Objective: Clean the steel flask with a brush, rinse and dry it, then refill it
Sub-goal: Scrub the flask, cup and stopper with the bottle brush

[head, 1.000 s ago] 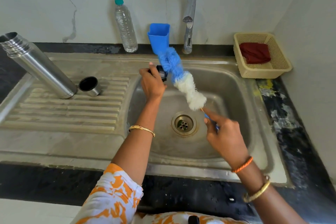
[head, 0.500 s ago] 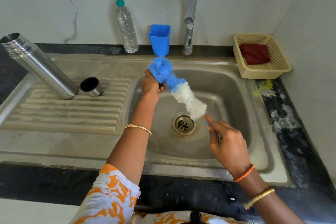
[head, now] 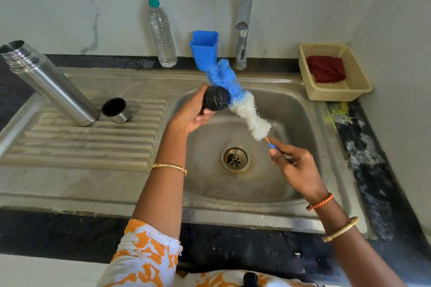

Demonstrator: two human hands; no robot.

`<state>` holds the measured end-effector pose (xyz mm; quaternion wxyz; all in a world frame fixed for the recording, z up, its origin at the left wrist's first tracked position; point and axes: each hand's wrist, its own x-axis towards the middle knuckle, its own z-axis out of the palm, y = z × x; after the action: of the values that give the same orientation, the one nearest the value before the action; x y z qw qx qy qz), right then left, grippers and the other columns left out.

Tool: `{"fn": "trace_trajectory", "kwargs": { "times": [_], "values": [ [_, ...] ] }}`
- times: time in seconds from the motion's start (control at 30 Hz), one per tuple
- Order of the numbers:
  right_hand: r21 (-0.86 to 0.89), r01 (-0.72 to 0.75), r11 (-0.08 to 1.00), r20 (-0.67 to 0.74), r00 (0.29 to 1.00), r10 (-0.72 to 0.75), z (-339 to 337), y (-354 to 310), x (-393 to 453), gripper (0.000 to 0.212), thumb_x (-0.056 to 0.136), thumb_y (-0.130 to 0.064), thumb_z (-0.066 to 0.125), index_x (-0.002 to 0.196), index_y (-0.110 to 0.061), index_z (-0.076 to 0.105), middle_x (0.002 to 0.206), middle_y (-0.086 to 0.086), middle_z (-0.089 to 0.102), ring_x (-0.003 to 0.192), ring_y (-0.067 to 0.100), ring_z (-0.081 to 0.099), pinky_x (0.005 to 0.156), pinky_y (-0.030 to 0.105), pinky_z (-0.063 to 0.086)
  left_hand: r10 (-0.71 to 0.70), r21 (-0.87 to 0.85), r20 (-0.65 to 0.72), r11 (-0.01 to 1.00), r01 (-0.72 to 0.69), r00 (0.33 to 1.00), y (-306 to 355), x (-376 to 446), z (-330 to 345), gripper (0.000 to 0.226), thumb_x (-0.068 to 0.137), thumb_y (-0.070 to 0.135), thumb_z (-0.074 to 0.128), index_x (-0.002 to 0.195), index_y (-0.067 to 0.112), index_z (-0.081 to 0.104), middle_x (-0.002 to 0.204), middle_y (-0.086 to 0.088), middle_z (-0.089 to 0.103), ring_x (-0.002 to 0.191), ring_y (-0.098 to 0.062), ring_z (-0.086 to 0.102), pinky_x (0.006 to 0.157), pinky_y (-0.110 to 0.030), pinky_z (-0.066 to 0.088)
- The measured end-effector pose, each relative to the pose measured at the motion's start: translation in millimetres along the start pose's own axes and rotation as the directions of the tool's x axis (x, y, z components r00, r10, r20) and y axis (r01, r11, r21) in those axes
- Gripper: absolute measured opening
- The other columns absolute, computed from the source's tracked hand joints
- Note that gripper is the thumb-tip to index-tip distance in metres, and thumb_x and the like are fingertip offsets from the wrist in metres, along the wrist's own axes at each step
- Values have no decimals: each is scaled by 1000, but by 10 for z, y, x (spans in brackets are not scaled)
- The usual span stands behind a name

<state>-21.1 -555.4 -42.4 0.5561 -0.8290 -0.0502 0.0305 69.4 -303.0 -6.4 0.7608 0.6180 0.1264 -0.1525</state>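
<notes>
The open steel flask stands on the sink's draining board at the left, with its steel cup lid beside it. Over the basin my left hand grips the flask's black stopper, its round face turned toward me. My right hand pinches the thin handle of a bottle brush with blue and white bristles. The bristles lie against the stopper's right side.
The steel sink has a drain in the middle and a tap at the back. A blue cup and a plastic water bottle stand by the wall. A beige basket holds a red cloth.
My left hand has turned the black stopper so its face shows. The brush has slid along it, its blue tip now farther right and up.
</notes>
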Motion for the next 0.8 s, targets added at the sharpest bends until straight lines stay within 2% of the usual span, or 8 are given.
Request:
{"fn": "trace_trajectory", "kwargs": {
  "times": [0.07,0.17,0.3,0.4,0.5,0.57,0.7,0.8],
  "values": [
    [-32,3,999,36,999,-2,-58,34,72,30,91,-15,60,115,-33,64,63,-13,61,58,0,52,66,11,44,122,250,-145,965,-83,982,33,-7,4,30,100,37,41,81,19,55,50,2,44,33,-6,34,36,-18,23],
    [-40,5,999,81,997,-2,-75,27,96,33,91,-13,60,110,-40,61,64,-20,63,55,-2,52,64,8,42,350,609,-249,782,-135,903,10,50,-17,28,92,44,49,75,22,50,72,-1,60,66,-17,58,63,-30,45],
    [21,-50,999,60,997,48,-54,-22,27,31,91,-13,59,117,-30,63,76,-31,64,63,-7,58,67,9,46,480,845,-304,535,1,823,-106,74,-26,29,95,47,45,87,19,46,87,-8,64,79,-29,56,71,-38,45],
    [-4,-6,1000,27,1000,6,50,-96,-136,33,90,-14,61,112,-39,60,103,-26,63,86,-14,61,74,5,44,451,660,-452,750,-53,770,-142,138,-2,29,97,41,44,84,15,44,84,-11,63,80,-31,58,69,-38,46],
    [-52,64,997,-14,998,-65,232,-83,-347,35,88,-9,63,117,-28,62,105,-28,58,103,-2,58,73,1,42,104,-20,-500,991,-132,860,-74,171,34,34,102,29,41,71,15,44,57,1,52,49,-15,51,44,-23,38],
    [-57,59,997,-25,998,-61,287,-98,-370,35,88,-8,63,117,-28,62,105,-28,58,105,-4,57,74,0,41,-18,-304,-315,949,-83,949,-31,95,59,41,104,21,36,64,14,41,41,5,42,28,-5,32,29,-16,24],
    [1,41,999,-30,999,-41,260,-314,-88,35,91,-14,61,114,-40,57,105,-20,62,82,-18,58,77,8,47,-2,-261,-151,965,-37,989,-106,42,153,46,104,43,32,70,16,46,41,7,35,26,-2,23,26,-14,17],
    [-25,67,997,22,998,-66,271,-393,3,36,91,-17,60,109,-48,57,105,-22,63,76,-17,57,75,8,46,7,-426,-126,903,-60,992,-99,54,147,52,105,34,36,57,17,47,38,7,35,27,-2,25,30,-14,19]
  ]
}}
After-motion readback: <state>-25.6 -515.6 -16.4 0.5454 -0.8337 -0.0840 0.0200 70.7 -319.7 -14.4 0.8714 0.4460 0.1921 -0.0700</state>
